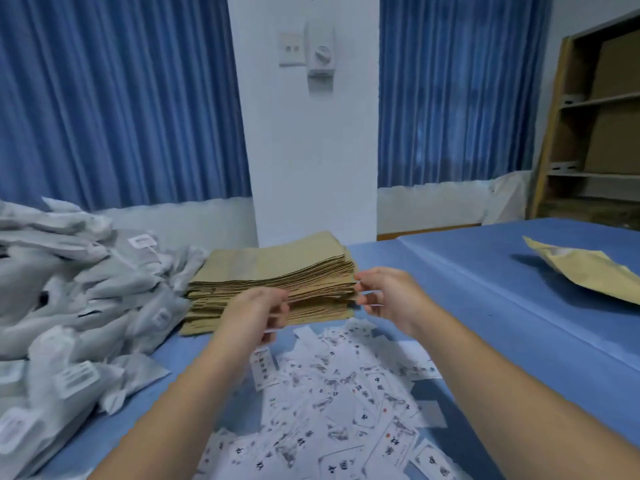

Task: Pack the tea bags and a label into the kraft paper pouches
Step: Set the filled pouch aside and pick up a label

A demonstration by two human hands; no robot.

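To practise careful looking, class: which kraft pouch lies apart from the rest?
The puffed pouch alone at far right; the others lie flat in one stack.

pouches (277, 271): matt brown kraft paper | tea bags (69, 292): matt white, soft-looking wrap | labels (346, 396): smooth white printed paper | surface (485, 292): matt blue cloth | curtains (121, 98): blue cloth | shelf (554, 133): bare wood

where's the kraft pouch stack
Head view, centre: the brown kraft paper pouch stack lies on the blue table, right of the grey tea bag pile, behind the white labels.

Left hand (256, 310) and right hand (388, 292) at pouch stack (277, 268)
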